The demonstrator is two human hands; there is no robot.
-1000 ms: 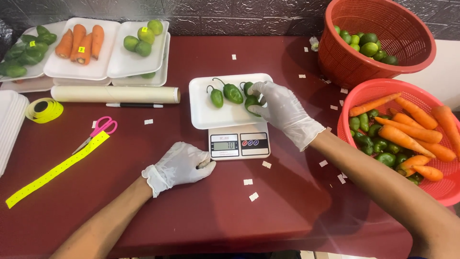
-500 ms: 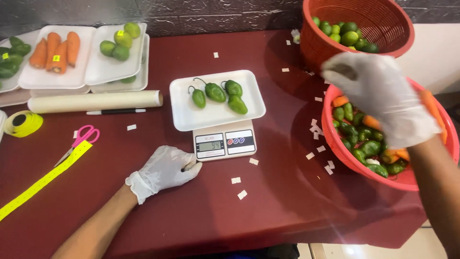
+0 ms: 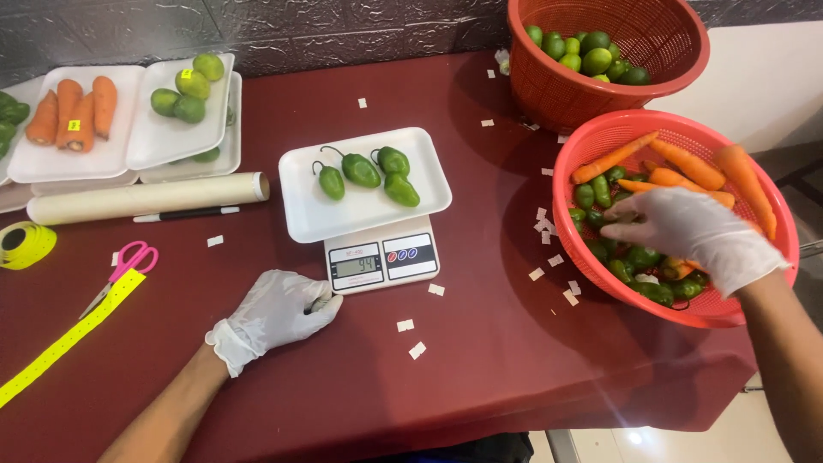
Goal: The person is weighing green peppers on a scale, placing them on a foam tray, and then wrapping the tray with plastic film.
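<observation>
The scene is bright and evenly lit from above, with colours strong and clean. A soft dark shadow falls left of the tall red plastic basket (image 3: 617,64) onto the dark red desk (image 3: 480,360). The white foam tray (image 3: 364,184) and the white-gloved right hand (image 3: 694,236) are close to overexposed. Focus is sharp throughout, though the right hand shows slight motion blur. Lines bend mildly toward the far left and right edges.
</observation>
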